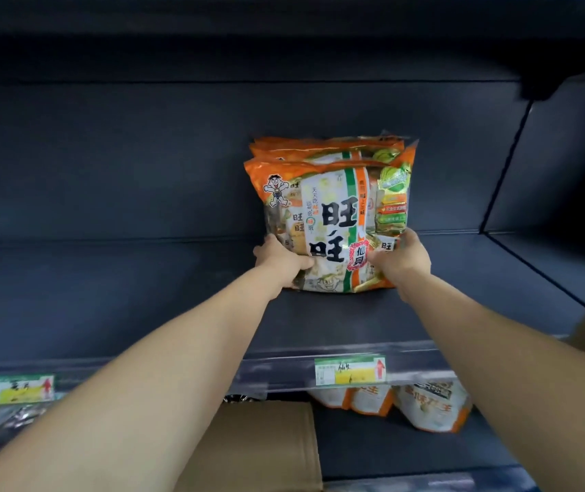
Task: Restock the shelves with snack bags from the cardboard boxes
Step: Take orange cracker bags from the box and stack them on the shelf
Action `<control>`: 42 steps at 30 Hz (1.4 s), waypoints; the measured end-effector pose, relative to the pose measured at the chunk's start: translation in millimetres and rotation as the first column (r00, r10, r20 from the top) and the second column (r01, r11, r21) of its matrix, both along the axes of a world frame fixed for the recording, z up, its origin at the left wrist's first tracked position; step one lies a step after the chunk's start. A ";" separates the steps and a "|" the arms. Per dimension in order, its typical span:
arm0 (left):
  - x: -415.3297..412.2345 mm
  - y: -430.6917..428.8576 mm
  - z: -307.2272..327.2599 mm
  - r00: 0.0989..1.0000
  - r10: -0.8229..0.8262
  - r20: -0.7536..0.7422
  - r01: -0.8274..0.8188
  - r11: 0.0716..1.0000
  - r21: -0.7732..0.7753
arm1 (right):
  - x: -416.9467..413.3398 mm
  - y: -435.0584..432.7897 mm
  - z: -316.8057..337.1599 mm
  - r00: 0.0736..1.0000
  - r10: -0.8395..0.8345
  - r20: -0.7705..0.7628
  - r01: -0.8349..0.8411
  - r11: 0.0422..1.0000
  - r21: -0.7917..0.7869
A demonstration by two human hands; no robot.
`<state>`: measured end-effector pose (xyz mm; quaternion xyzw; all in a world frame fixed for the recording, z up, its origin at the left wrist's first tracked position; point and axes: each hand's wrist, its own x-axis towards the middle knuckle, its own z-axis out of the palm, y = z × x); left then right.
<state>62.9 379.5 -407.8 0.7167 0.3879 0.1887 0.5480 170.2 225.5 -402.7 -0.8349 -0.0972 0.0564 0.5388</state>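
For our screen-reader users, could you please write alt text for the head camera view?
A person's left hand and right hand grip the lower sides of a group of orange snack bags standing upright on a dark shelf. Below, price labels line the shelf edge, above more snack bags and a cardboard box.

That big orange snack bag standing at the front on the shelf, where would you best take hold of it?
I'd take the front snack bag by its lower side edges, coming from the front, as the left hand and right hand do now. It stands upright, wide and flat, with more bags packed right behind, so only its sides and face are free.
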 end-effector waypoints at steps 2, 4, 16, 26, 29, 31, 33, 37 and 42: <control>4.3 4.7 -9.4 0.999 0.001 0.050 -0.001 1.000 -0.008 | 0.1 3.3 -1.6 1.000 -0.025 0.005 0.025 1.000 -0.019; 2.6 4.8 -10.2 0.996 -0.005 0.094 0.008 0.999 -0.037 | 0.4 6.0 -3.8 0.998 -0.057 -0.001 0.057 0.996 -0.066; -93.8 -25.8 24.0 0.985 -0.165 0.054 0.167 0.985 -0.039 | -92.7 -2.7 0.0 0.994 -0.045 0.102 0.052 0.996 -0.066; -280.5 -31.1 -29.7 0.851 -0.335 -0.404 0.365 0.931 -0.003 | -267.6 -1.3 -76.9 0.809 0.531 -0.251 -0.585 0.772 -0.249; -325.5 -21.7 -65.3 0.708 -0.283 -0.648 0.403 0.914 0.042 | -303.9 4.0 -105.0 0.726 0.561 -0.399 -0.688 0.584 -0.430; -351.6 -18.6 -86.3 0.623 -0.253 -0.740 0.410 0.911 0.033 | -325.9 4.8 -121.5 0.713 0.511 -0.480 -0.699 0.466 -0.542; -370.5 -18.9 -105.4 0.559 -0.194 -0.806 0.386 0.921 0.047 | -341.1 1.5 -140.2 0.701 0.423 -0.574 -0.713 0.445 -0.542; -397.5 -21.9 -144.9 0.497 -0.153 -0.854 0.342 0.939 0.031 | -359.1 -7.0 -172.2 0.668 0.372 -0.645 -0.740 0.422 -0.523; -410.7 -32.9 -161.7 0.546 -0.146 -0.825 0.298 0.954 0.029 | -371.3 -14.0 -192.7 0.617 0.283 -0.735 -0.735 0.541 -0.409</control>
